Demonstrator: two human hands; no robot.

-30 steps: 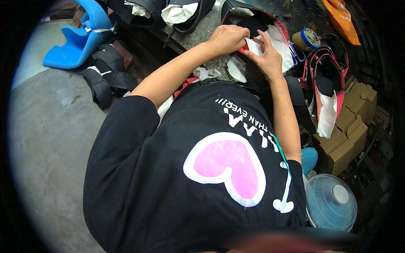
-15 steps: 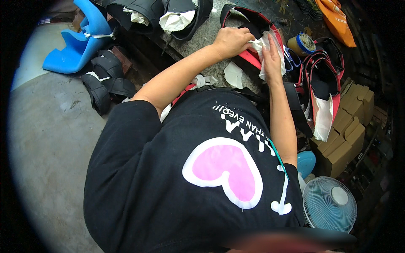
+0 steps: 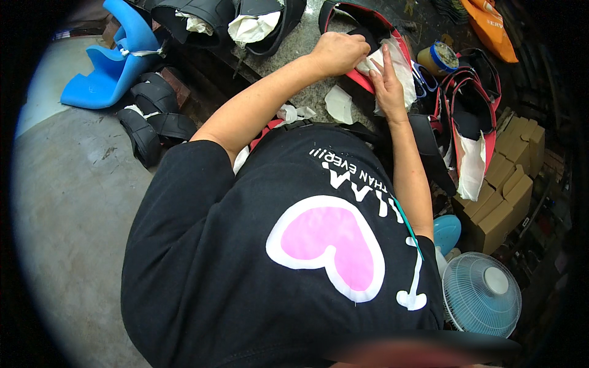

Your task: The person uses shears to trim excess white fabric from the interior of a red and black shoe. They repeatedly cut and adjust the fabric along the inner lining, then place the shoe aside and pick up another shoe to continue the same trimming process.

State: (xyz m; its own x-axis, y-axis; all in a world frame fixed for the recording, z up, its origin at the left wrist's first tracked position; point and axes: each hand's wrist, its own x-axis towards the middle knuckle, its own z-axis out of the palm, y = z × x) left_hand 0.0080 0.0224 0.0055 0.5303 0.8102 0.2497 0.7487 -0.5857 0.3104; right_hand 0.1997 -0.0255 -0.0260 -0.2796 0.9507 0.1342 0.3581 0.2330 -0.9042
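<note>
A black piece with red edging (image 3: 397, 38), looking like a shoe upper, lies on the grey worktop, a white cloth lining (image 3: 403, 72) spread along its near side. My left hand (image 3: 339, 52) is closed at the lining's left edge, fingertips pinching the white cloth. On the right, my right hand (image 3: 389, 92) rests against the lining with fingers stretched out and thumb apart. Just beyond it are blue-handled scissors (image 3: 423, 81) and a yellow jar with a blue rim (image 3: 438, 59), filled with a pale substance.
More red-edged pieces (image 3: 472, 116) are piled at right, above cardboard boxes (image 3: 500, 190). A fan (image 3: 481, 294) stands at lower right. Black uppers stuffed with paper (image 3: 256, 27) sit at the back. Left are blue foam (image 3: 116, 58) and black straps (image 3: 156, 104). A white scrap (image 3: 338, 104) lies near me.
My right hand has drawn slightly down and left across the lining, its thumb and fingers spreading apart. My left hand stays at the cloth edge, shifted slightly.
</note>
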